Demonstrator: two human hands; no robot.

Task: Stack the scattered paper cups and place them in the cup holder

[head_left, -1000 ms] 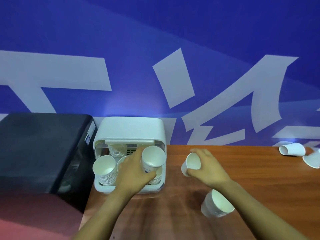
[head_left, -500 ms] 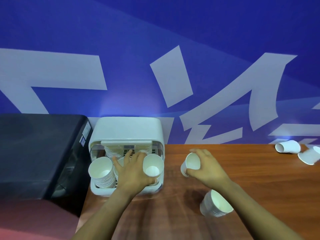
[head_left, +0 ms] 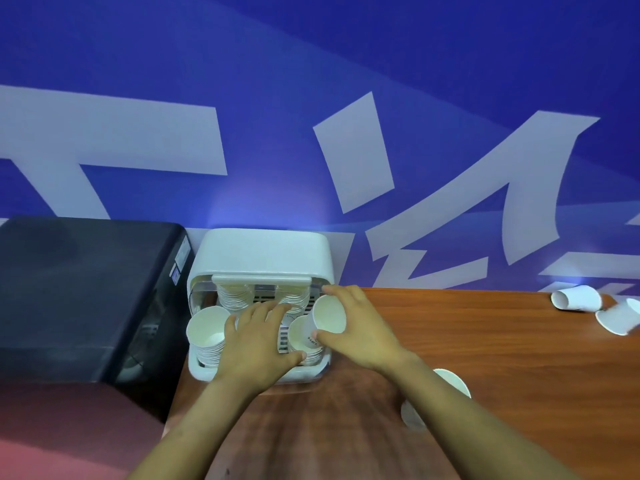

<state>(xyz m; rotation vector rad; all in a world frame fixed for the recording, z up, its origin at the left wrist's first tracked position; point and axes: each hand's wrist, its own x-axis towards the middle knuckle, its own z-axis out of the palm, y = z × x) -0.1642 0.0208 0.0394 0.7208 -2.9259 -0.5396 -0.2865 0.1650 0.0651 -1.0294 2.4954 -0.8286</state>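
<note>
The white cup holder (head_left: 263, 252) stands at the back left corner of the wooden bench (head_left: 485, 358), against the blue wall (head_left: 311, 81) with pale lettering. Its front is open, and stacks of paper cups stand inside: two at the rear and two at the front. The front left stack (head_left: 206, 332) stands upright with its mouth open to the camera.

The left hand (head_left: 258, 341) lies flat over the middle of the holder, fingers straight and spread; its grip is apart and holds nothing. The thumb reaches toward the base of the front right stack (head_left: 300, 336).

The right hand (head_left: 360, 327) grips a single paper cup (head_left: 327, 318), fingers and thumb curled round its wall. This cup is tilted, mouth toward the camera, just above the front right stack at the right edge of the holder.

A short stack of cups (head_left: 450, 384) lies on the bench beneath the right forearm, partly hidden. Two loose cups, one (head_left: 575, 298) and another (head_left: 618, 317), lie on their sides at the far right of the bench. A black appliance (head_left: 79, 289) stands left of the holder.
</note>
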